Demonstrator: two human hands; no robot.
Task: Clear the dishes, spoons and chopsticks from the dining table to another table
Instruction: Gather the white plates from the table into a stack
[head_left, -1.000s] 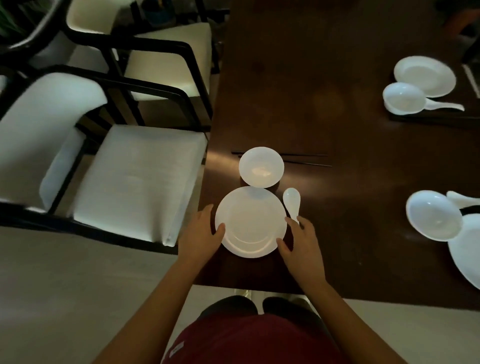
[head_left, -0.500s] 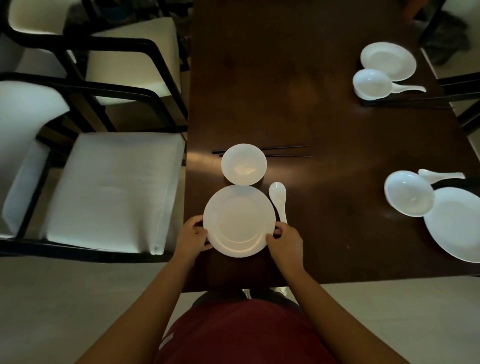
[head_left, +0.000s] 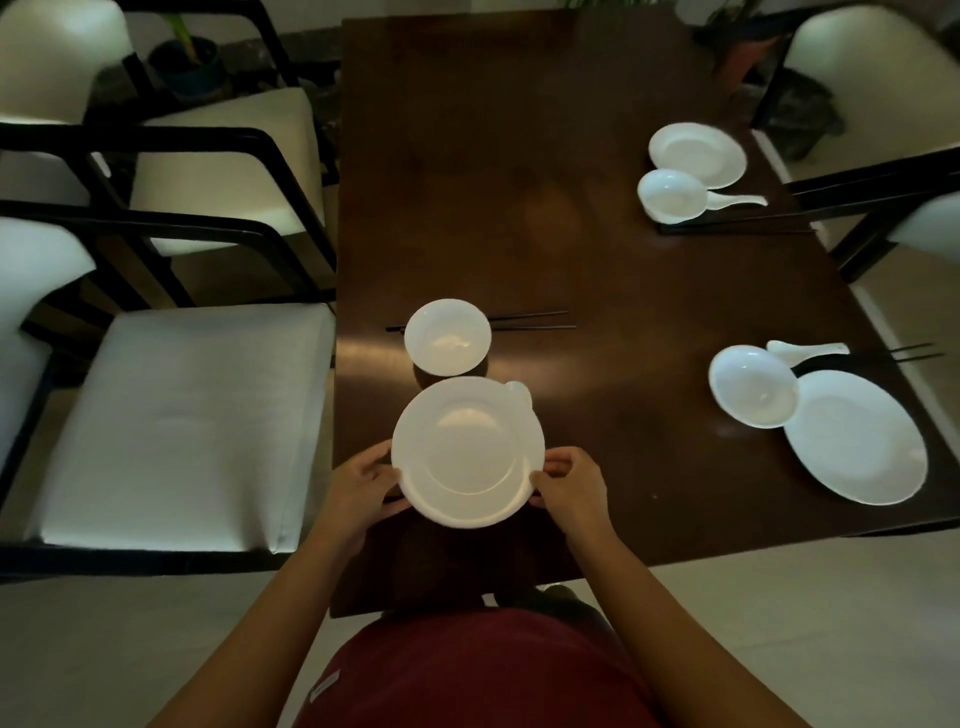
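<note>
Head view shows both hands holding a white plate at lower centre of the frame, above the dark table. The left hand pinches its left rim, thumb on top and fingers curled beneath; the right hand grips the right rim likewise. Just above the plate sits a small bowl over black chopsticks. A spoon peeks out at the plate's upper right edge.

On the table, a plate lies nearest, a bowl at its 12 o'clock, over chopsticks. A spoon peeks out at the plate's 1 o'clock. Two more settings lie at 2 and 3 o'clock.
</note>
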